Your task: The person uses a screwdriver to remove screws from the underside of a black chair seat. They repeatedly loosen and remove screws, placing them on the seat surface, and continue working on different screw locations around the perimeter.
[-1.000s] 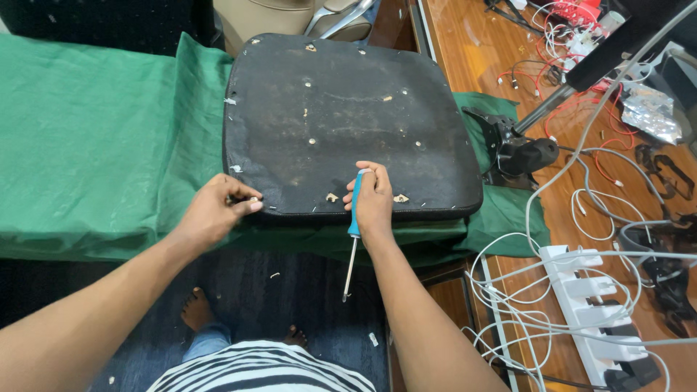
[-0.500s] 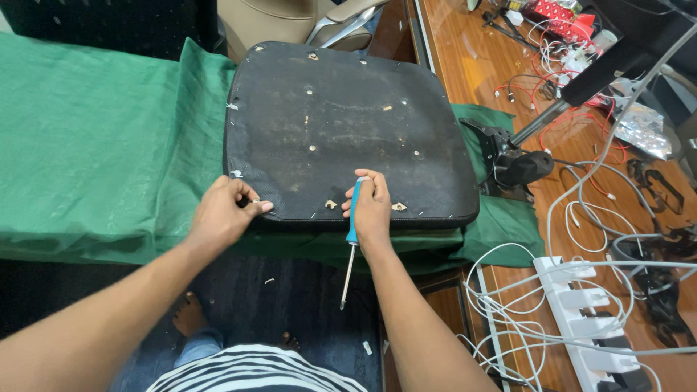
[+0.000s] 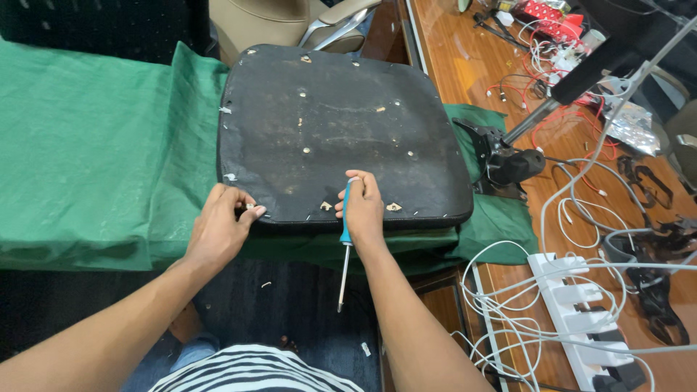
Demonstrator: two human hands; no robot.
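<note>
Head view: black seat pad (image 3: 341, 131) upside down on green cloth (image 3: 94, 152). Left hand (image 3: 218, 229) pinches pad's near edge. Right hand (image 3: 363, 210) closed around blue-handled screwdriver (image 3: 345, 243), tip pointing down, apparently off pad.

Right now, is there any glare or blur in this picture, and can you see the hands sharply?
In the head view, the left hand and right hand on the black seat pad look sharp. The glossy wooden desk shows soft glare. The green cloth is evenly lit. Straight edges bow slightly toward the frame's borders.
</note>
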